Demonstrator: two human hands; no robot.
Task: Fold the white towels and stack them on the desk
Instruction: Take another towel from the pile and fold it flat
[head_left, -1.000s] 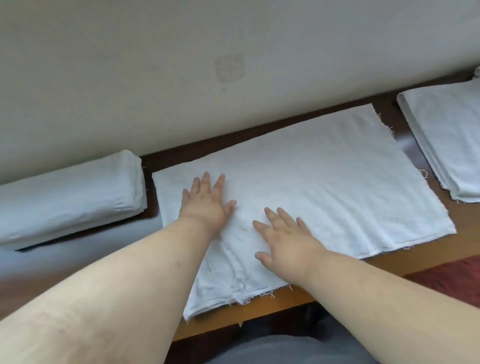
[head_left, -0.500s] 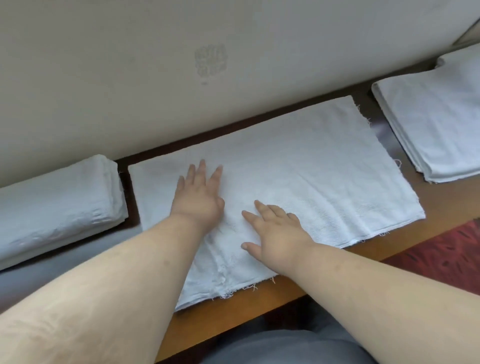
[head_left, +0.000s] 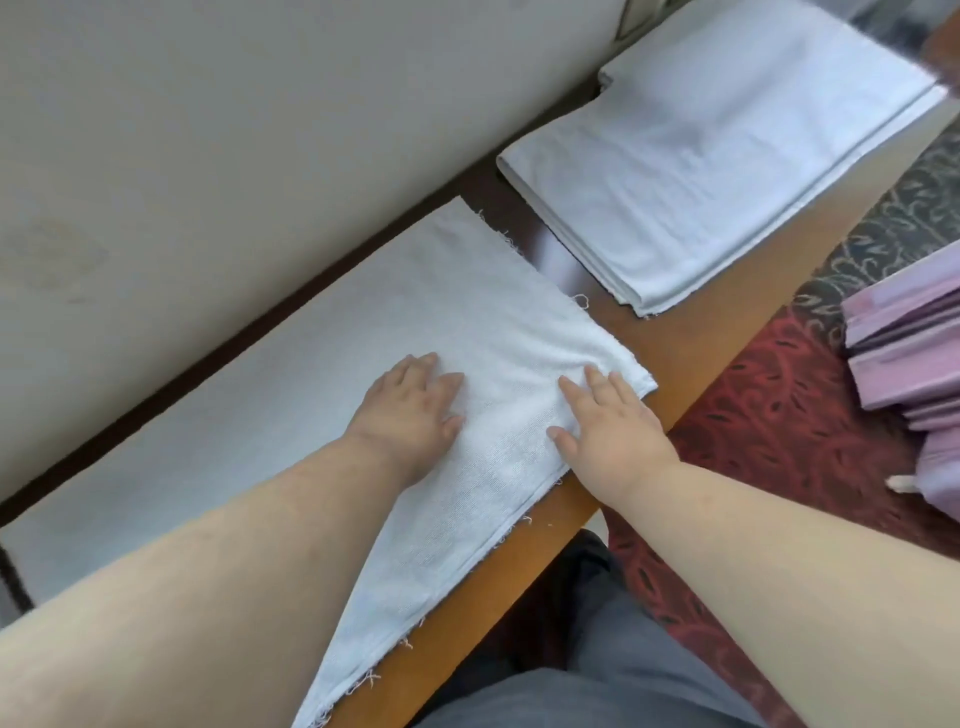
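Note:
A white towel (head_left: 322, 395) with frayed edges lies spread flat along the wooden desk (head_left: 691, 332), against the wall. My left hand (head_left: 410, 410) presses flat on its right part, fingers straight. My right hand (head_left: 608, 426) lies flat on the towel's near right corner by the desk edge, where the cloth bunches slightly in front of the fingers. A stack of folded white towels (head_left: 727, 156) sits on the desk to the far right.
A cream wall (head_left: 260, 130) runs along the back of the desk. Red and dark patterned carpet (head_left: 779, 415) lies to the right below the desk. A pile of folded lilac cloth (head_left: 914, 353) sits at the right edge. My grey-trousered legs (head_left: 597, 675) are at the bottom.
Both hands slid rightward over the towel toward its right end, the right hand reaching the near right corner. The view swung right, so the folded roll at the left left the frame.

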